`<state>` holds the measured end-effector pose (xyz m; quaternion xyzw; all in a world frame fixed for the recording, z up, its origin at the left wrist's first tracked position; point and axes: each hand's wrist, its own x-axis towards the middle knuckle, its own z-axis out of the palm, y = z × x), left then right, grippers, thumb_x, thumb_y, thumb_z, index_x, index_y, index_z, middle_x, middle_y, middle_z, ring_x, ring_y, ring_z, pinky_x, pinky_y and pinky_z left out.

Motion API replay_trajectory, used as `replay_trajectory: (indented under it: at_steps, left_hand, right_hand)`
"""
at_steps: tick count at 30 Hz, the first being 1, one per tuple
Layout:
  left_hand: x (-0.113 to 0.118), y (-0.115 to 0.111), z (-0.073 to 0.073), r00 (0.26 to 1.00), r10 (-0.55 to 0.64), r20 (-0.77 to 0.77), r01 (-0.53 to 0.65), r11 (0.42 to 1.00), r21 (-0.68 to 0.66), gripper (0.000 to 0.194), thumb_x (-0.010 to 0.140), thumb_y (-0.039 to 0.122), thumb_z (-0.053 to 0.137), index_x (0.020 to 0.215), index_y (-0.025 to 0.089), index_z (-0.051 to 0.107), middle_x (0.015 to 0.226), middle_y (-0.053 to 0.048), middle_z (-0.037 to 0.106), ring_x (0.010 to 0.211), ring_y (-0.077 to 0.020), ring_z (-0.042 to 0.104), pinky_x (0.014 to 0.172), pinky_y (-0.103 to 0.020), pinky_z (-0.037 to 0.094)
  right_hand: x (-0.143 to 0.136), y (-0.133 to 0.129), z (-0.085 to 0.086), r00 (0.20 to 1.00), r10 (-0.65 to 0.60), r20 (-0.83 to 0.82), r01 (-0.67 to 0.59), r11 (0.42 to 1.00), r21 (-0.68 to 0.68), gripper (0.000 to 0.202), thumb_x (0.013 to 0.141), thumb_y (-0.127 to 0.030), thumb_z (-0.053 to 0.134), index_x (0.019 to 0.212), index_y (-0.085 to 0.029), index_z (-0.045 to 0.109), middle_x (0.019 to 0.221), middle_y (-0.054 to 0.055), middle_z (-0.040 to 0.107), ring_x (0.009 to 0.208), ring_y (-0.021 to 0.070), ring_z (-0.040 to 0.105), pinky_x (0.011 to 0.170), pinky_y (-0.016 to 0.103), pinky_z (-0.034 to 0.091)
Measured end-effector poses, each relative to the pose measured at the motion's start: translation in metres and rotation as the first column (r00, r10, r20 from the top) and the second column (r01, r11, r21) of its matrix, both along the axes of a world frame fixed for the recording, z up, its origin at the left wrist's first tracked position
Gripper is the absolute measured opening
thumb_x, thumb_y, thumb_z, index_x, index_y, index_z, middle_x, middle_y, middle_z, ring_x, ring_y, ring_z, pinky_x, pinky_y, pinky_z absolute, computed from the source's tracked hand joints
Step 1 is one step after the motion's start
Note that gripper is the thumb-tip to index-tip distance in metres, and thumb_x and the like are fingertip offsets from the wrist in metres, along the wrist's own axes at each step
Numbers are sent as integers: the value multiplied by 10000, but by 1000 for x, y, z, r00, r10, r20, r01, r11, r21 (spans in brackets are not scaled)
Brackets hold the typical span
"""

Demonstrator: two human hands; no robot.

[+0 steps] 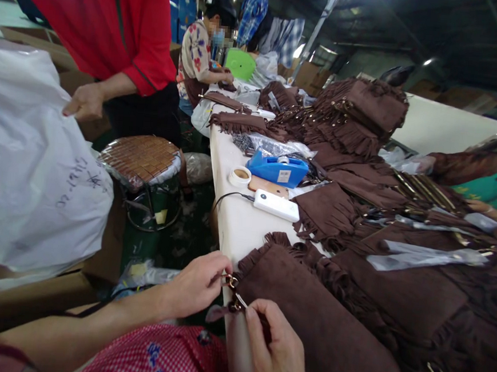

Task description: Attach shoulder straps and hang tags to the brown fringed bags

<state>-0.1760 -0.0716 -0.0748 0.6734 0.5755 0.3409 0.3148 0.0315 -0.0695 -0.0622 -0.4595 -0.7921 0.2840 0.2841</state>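
At the near edge of the white table (228, 227) lies a brown fringed bag (319, 318), its flat face up and its metal fittings at the table's rim. The left hand (200, 282) is drawn narrow, finger and thumb pinching a gold-coloured ring (231, 280) at the bag's corner; the right hand (276, 346) pinches a slim shiny piece (241, 301) just beside it. Below, a red-and-white checked apron (131, 357) bears blue characters, too partial to read. Beyond the bag sit a white device (277, 205) with a small dark round mark and a black cable, a phone (269, 186), a roll of tape (239, 177), and a blue tape dispenser (261, 167) with a white label (284, 176) too small to read. More brown fringed pieces (352, 119) are heaped farther along. Across the aisle, a person in red (127, 33) grips a white plastic sack (37, 135) marked with handwritten digits, apparently beginning "02-19", the rest unclear.
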Motion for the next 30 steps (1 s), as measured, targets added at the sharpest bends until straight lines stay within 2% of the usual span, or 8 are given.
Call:
replay_trajectory:
  at_steps: [2, 4, 6, 8, 11, 19, 27, 30]
  left_hand:
    - [-3, 4, 2, 994, -26, 104, 40, 989, -144, 224, 743, 78, 430, 817, 175, 617, 779, -2, 612, 723, -143, 546, 682, -239, 416]
    - [-5, 8, 1, 964, -35, 264, 124, 936, -329, 191, 743, 121, 463, 812, 161, 636, 750, 4, 639, 717, -150, 573, 689, -240, 440]
    - [-7, 13, -2, 927, -27, 375, 191, 894, -406, 155, 718, 154, 512, 803, 147, 641, 734, 10, 649, 715, -150, 583, 691, -235, 450]
    - [-8, 15, -4, 920, -7, 392, 174, 903, -392, 146, 686, 160, 551, 798, 137, 642, 714, 21, 628, 696, -137, 560, 665, -219, 430]
    - [-7, 15, -4, 941, 7, 338, 108, 941, -320, 146, 678, 153, 561, 792, 128, 649, 699, 27, 596, 670, -120, 516, 628, -203, 393]
    - [-5, 12, 1, 973, -5, 229, 50, 980, -193, 213, 705, 112, 499, 814, 137, 681, 711, 20, 617, 667, -119, 528, 627, -192, 394]
    - [-5, 13, 9, 980, -11, 199, 50, 980, -192, 244, 697, 99, 487, 816, 144, 695, 740, 13, 649, 677, -121, 548, 648, -194, 404]
    - [-5, 16, 9, 964, -9, 265, 64, 977, -201, 238, 680, 117, 490, 806, 146, 689, 746, 9, 657, 696, -123, 553, 653, -198, 409]
  right_hand:
    - [-2, 0, 4, 1000, -9, -11, 8, 999, -42, 297, 969, -357, 470, 776, -206, 639, 687, -11, 666, 599, 124, 626, 588, 162, 472]
    - [-4, 2, 9, 1000, -16, -14, 15, 998, -58, 310, 973, -359, 455, 771, -210, 637, 687, -16, 660, 601, 123, 617, 583, 166, 461]
    - [-7, 6, 14, 999, -32, -4, 32, 999, -23, 316, 967, -361, 448, 757, -213, 631, 686, -16, 653, 598, 127, 607, 582, 185, 444]
    - [-11, 10, 16, 998, -57, 24, 56, 998, 22, 308, 959, -353, 439, 754, -218, 624, 691, -13, 649, 597, 133, 602, 589, 210, 425]
    - [-17, 16, 16, 992, -72, 100, 67, 996, 55, 288, 952, -331, 424, 754, -230, 607, 685, -14, 644, 594, 148, 597, 594, 247, 387]
    - [-29, 24, 19, 941, -76, 330, 70, 997, 32, 213, 909, -271, 481, 738, -241, 605, 702, -12, 685, 645, 178, 645, 587, 271, 324]
    - [-37, 32, 29, 891, -44, 451, 54, 999, -10, 201, 890, -245, 516, 713, -243, 611, 692, -19, 686, 677, 176, 663, 563, 253, 299]
    - [-38, 36, 30, 879, -16, 477, 46, 998, -51, 203, 890, -251, 512, 714, -240, 613, 715, -14, 692, 689, 176, 659, 564, 254, 294]
